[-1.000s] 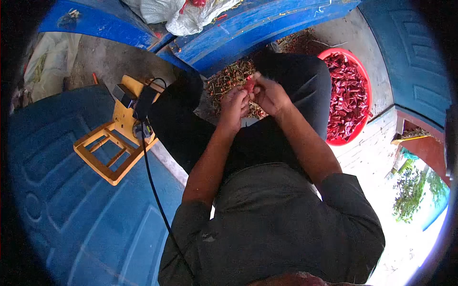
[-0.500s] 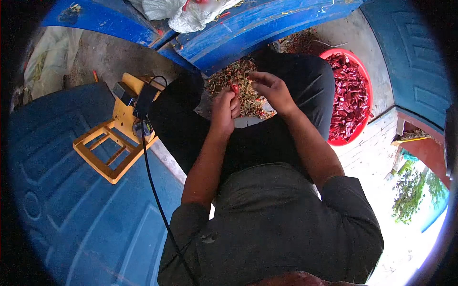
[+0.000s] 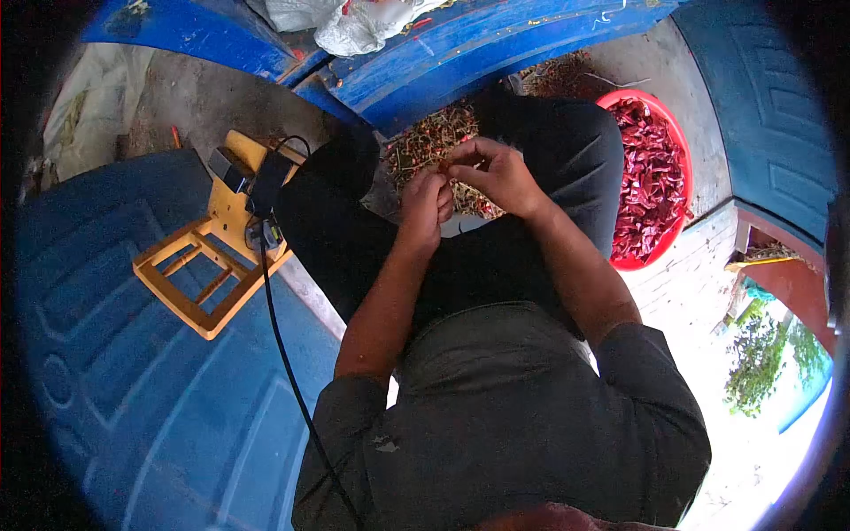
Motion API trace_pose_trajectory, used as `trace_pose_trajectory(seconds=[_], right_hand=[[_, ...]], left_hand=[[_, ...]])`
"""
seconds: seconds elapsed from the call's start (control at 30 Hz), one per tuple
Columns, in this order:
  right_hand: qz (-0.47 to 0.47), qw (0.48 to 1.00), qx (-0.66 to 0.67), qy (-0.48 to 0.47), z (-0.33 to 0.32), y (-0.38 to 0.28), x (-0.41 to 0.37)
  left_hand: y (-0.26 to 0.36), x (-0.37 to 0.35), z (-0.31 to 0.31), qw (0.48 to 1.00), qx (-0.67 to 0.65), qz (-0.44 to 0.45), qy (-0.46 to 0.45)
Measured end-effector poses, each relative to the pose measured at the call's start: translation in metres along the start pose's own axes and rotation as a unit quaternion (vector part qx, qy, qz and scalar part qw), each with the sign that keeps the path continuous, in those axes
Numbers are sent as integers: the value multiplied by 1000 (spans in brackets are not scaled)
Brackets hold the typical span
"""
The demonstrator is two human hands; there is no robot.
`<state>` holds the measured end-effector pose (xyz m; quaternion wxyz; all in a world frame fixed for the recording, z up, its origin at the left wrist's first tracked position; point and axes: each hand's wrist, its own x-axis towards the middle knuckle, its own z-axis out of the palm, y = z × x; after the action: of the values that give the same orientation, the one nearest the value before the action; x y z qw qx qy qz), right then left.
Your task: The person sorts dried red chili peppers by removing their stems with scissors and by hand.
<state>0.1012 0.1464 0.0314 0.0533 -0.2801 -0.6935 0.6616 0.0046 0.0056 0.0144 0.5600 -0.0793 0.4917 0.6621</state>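
My left hand [image 3: 427, 205] is closed, its fingers curled and thumb up, at the middle of the view. What it holds is too small to tell. Touching its fingertips, my right hand [image 3: 498, 177] pinches at something small that I cannot make out. Both hands are over a heap of stems and red bits [image 3: 425, 146] between the dark-trousered knees. To the right of the right knee stands a round red basin [image 3: 685, 168], filled with dried red chillies [image 3: 646, 177].
A blue board [image 3: 478, 53] with a white plastic bag [image 3: 354, 31] lies across the top. At the left are a small wooden chair [image 3: 208, 279] and a black cable [image 3: 283, 354]. Blue door panels [image 3: 115, 292] stand at both sides.
My right hand has moved left and its fingers have closed, meeting my left hand. The red piece seen at my left fingertips is now mostly hidden. My left hand has shifted slightly.
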Motion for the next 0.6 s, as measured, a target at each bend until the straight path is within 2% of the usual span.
trace_pose_trajectory(seconds=[0.1,0.13,0.27,0.33,0.47,0.53,0.6], right_hand=[[15,996,-82,-8,-6,-12,0],[14,996,-91,10,-6,-7,0],[28,996,-79,-33,-14,-10,-1],[46,992,-76,-90,-15,-6,-3],[23,996,-43,-74,-11,-8,-9],[-35,992,-110,-47,-8,-15,-11],[-39,987,-146,-56,-7,-19,-12]], left_hand=[[1,-4,-1,1000,7,-8,-10],[1,-1,1,1000,8,-9,-13],[-8,4,-5,999,7,-1,-39],[-9,2,-6,1000,22,-6,13],[-5,1,-7,1000,2,-13,9],[-6,3,-10,1000,6,-17,0],[-7,1,-9,1000,5,-17,9]])
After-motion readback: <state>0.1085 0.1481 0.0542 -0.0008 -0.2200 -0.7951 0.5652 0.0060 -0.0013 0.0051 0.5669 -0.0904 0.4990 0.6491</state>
